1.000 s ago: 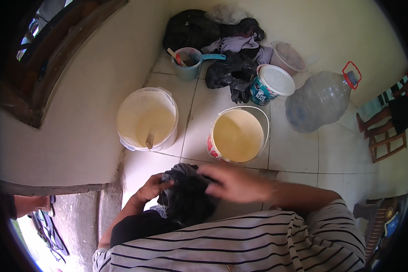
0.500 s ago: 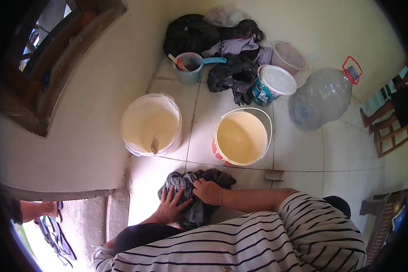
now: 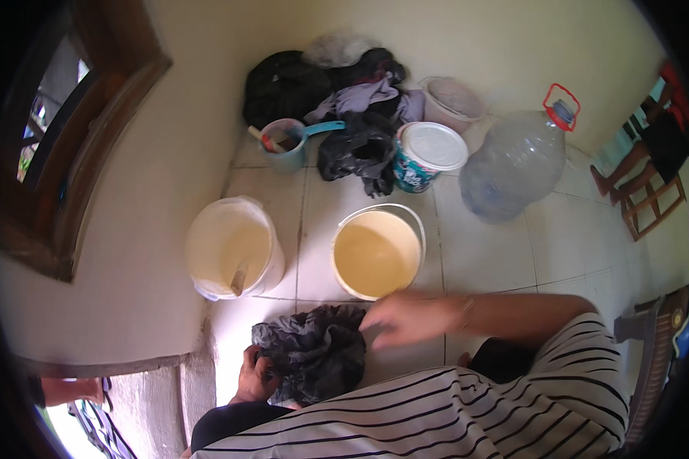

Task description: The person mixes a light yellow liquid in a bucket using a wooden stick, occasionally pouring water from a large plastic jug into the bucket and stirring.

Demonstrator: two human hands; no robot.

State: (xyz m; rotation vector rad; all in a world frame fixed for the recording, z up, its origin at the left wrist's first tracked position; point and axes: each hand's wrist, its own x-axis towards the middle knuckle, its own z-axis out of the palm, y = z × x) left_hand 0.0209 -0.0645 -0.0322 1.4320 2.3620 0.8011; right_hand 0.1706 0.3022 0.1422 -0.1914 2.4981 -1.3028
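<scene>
Dark grey cloth point(image 3: 314, 352), bunched on tile floor point(image 3: 497, 252) just below yellow bucket point(image 3: 377, 252). Looked wet, limp, prob. heavy. Left hand point(image 3: 254, 375) curled into its edge; right hand point(image 3: 406, 317) blurred, fingers loosely spread, touching top. Best gripped at bunched folds w/ both hands.

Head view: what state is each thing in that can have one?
Dark cloth: bunched up on the floor, left hand gripping it, right hand blurred at its edge.
Two white buckets: open, cloudy water inside.
Small lidded bucket: closed.
Clear water jug: capped, lying down.
</scene>
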